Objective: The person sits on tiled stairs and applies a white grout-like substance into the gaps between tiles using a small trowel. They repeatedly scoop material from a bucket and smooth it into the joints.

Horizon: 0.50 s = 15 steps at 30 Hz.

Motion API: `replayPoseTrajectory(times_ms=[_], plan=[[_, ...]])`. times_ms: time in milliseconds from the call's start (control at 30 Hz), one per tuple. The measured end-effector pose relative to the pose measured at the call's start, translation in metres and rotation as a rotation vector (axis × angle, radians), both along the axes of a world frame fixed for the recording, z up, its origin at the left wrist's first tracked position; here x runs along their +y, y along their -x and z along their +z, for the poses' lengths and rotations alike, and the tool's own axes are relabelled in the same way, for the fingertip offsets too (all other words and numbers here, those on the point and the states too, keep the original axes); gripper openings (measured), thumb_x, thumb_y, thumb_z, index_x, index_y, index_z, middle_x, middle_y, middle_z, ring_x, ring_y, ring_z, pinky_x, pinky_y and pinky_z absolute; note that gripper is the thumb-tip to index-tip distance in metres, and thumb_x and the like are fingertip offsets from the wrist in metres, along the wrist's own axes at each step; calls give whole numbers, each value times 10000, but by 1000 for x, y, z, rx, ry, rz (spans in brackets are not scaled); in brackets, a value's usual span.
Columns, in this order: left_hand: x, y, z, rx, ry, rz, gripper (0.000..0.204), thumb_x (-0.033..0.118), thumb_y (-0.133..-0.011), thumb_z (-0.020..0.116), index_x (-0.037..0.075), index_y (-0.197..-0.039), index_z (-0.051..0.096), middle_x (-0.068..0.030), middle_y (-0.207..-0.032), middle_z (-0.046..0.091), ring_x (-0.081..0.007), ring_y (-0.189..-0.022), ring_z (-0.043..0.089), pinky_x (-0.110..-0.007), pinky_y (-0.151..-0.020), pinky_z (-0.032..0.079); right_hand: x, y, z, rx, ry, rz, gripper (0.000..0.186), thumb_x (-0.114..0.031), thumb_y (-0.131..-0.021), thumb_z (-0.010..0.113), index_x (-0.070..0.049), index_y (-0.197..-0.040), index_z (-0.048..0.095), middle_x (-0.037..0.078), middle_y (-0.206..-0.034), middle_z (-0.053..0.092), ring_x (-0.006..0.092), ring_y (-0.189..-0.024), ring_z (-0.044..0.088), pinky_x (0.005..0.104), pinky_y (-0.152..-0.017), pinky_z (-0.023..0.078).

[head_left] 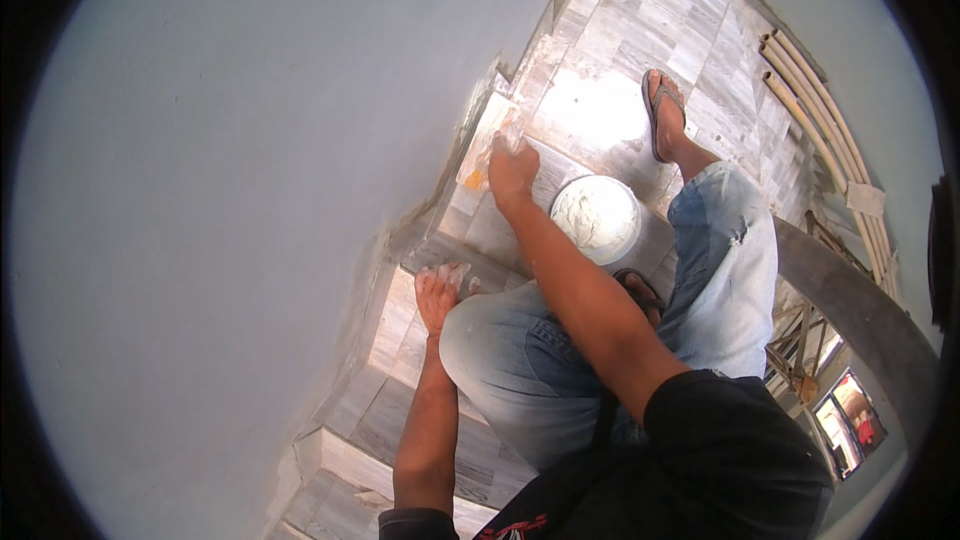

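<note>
My right hand (513,172) is closed, its thumb and fingers smeared with white paste. It is against a pale rectangular flat piece (484,143) with an orange stain, at the foot of the wall. Whether the fingers grip that piece or something small is hidden. A round white bucket (637,230) of thick white paste (590,215) stands on the step, to the right of my right forearm. My left hand (438,292), also coated with white paste, is empty with fingers apart, at a tiled step edge beside my bent knee.
A smooth grey wall (250,160) fills the left side, its lower edge stepping along the wood-look tiled stairs (365,415). My sandalled foot (664,115) rests on the floor (655,10) ahead. Long beige pipes (830,125) lean at the right. A dark curved edge (850,285) runs beside my leg.
</note>
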State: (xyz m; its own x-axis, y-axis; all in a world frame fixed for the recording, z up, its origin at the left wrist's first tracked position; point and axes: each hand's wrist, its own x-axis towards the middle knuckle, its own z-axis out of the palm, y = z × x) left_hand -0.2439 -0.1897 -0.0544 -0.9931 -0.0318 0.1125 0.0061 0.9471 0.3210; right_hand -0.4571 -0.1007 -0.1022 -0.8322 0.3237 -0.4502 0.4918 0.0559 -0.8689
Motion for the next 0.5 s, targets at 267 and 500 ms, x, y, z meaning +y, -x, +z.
replayPoseTrajectory(times_ms=[267,500], plan=[[0,2,-2,-67,54,-6,297,226,-720,686,107,-985,622,-62,-997,624,-272,-935,559,-470,-932,368,-3,4,1,31,92,-7,268,-178,-856,597,64,-953,657,234,-858,672,321,-817,650,389,-758,467],[-1,0,0,-30,46,-11,345,238,-710,697,113,-1019,605,-54,-1012,625,-255,-966,555,-454,-940,367,19,3,2,-213,384,-151,384,-167,-858,608,76,-1148,548,136,-1068,612,219,-979,548,329,-882,408]])
